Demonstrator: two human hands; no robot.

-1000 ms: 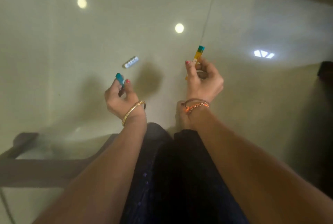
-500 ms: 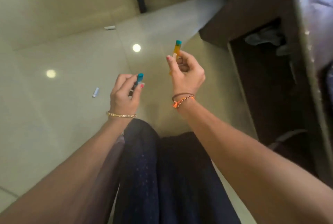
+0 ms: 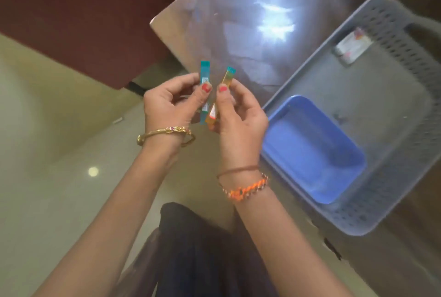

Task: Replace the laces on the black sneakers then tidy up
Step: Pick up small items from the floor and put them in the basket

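My left hand [image 3: 167, 105] pinches a slim teal paper strip [image 3: 204, 74] with a barcode, held upright. Close beside it my right hand [image 3: 241, 120] pinches a slim orange strip [image 3: 228, 78] with a teal top end, tilted slightly right. The two strips almost touch at their lower ends. Both hands hover over the floor just left of a table's corner. No sneakers or laces show in this view.
A glossy table [image 3: 214, 17] fills the upper right. On it stands a grey perforated basket [image 3: 393, 29] holding a blue tray [image 3: 310, 148] and a small card [image 3: 353, 46]. A dark red sofa [image 3: 83, 10] lies at the upper left. Beige tiled floor [image 3: 47, 141] spreads below.
The view has swung from the floor up to the table and basket. My hands have drawn together, bringing the two strips side by side.
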